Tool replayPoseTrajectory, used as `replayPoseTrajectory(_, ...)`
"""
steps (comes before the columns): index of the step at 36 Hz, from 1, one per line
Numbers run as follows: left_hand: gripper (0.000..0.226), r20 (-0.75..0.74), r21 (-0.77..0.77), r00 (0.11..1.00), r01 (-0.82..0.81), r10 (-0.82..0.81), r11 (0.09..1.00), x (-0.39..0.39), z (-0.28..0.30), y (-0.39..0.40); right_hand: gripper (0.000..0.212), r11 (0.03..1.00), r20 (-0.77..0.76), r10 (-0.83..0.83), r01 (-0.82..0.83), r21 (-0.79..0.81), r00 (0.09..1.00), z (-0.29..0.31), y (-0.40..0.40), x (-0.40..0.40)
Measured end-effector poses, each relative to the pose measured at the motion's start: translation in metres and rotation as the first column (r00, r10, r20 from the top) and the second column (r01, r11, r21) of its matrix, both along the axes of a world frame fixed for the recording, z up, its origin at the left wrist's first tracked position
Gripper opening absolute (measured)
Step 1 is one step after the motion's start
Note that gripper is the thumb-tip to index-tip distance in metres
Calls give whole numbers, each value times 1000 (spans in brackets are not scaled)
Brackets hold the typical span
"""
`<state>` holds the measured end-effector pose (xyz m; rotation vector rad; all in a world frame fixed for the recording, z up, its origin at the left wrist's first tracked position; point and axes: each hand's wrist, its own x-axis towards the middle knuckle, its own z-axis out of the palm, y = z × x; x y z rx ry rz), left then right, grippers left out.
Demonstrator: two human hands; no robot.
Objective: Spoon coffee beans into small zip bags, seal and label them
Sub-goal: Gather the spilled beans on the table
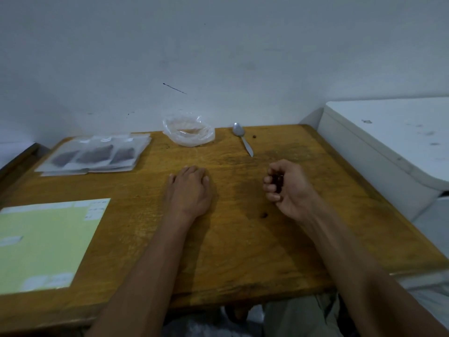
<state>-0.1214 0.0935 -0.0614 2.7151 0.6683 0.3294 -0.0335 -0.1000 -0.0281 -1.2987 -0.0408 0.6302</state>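
My left hand [190,190] lies palm down on the wooden table [243,239], fingers bent with their tips on the wood. My right hand [285,188] rests on its side to the right, fingers curled around several dark coffee beans [277,182]. A metal spoon [242,138] lies near the table's far edge, beyond my right hand. A crumpled clear plastic bag [189,131] sits at the far middle. Filled zip bags [97,154] with dark beans lie in a row at the far left.
A pale yellow label sheet [46,244] with a few white stickers lies at the near left. Single loose beans [263,215] lie on the wood near my right wrist and by the spoon. A white chest-like appliance [388,142] stands against the table's right side.
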Motion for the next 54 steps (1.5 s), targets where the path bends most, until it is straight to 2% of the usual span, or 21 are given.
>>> replayPoseTrajectory(2,43,-2,-1,1000,1,-1,1000,-1,0,-1,19,992,88,3,8,-122,996,0,-7,-5)
replayPoseTrajectory(4,42,-1,6,1000,0,0,1000,-2,0,-2,25,940,268,96,1,-342,959,2,-15,-14)
replayPoseTrajectory(7,41,5,8,1000,-1,1,1000,-3,1,-4,19,811,473,350,-9,-585,809,3,-28,-25)
replayPoseTrajectory(10,40,18,8,1000,-1,1,1000,-4,2,-5,13,671,489,541,0,-742,684,6,-37,-31)
replayPoseTrajectory(12,39,22,10,1000,-3,2,1000,-5,3,-6,9,630,473,583,0,-777,661,7,-39,-33)
replayPoseTrajectory(19,40,30,2,1000,-9,9,1000,-5,0,-5,12,640,501,553,45,-767,666,2,-35,-30)
replayPoseTrajectory(20,40,29,2,1000,-12,12,1000,-4,0,-5,14,670,505,525,33,-742,685,2,-34,-28)
replayPoseTrajectory(22,39,22,6,1000,-18,18,1000,-1,0,-5,19,813,459,370,-42,-581,808,3,-31,-24)
replayPoseTrajectory(24,37,8,7,999,-42,42,999,2,1,-6,24,942,272,205,-113,-317,940,4,-28,-15)
replayPoseTrajectory(25,36,4,10,999,-51,51,999,4,1,-7,23,976,166,164,-135,-170,972,4,-26,-8)
replayPoseTrajectory(27,33,10,15,999,-41,41,999,11,1,-9,17,990,-21,123,-122,76,992,6,-19,4)
replayPoseTrajectory(29,30,25,-4,1000,-17,17,1000,21,1,-10,16,972,-173,103,-63,225,980,8,-10,13)
replayPoseTrajectory(31,28,38,-15,999,8,-7,1000,35,2,-14,14,948,-269,100,-10,317,958,10,2,21)
replayPoseTrajectory(33,29,37,-15,999,13,-12,1000,49,3,-18,15,940,-286,92,12,342,954,11,11,29)
replayPoseTrajectory(35,28,35,9,999,18,-18,1000,61,0,-19,22,966,-224,54,6,258,973,9,15,39)
replayPoseTrajectory(39,29,50,73,998,22,-26,997,72,-8,-14,27,991,78,37,-26,-130,996,4,17,50)
replayPoseTrajectory(42,33,76,73,996,35,-40,997,72,-11,-8,27,931,267,180,-77,-356,947,4,11,44)
replayPoseTrajectory(45,38,81,54,995,56,-60,997,69,-12,-5,23,793,412,442,-133,-594,797,9,1,33)
replayPoseTrajectory(48,39,83,52,995,54,-59,997,68,-12,-6,16,676,416,601,-157,-719,682,10,-8,26)
replayPoseTrajectory(54,42,67,49,996,63,-66,997,66,-12,-7,18,640,447,573,-35,-767,687,11,-25,31)
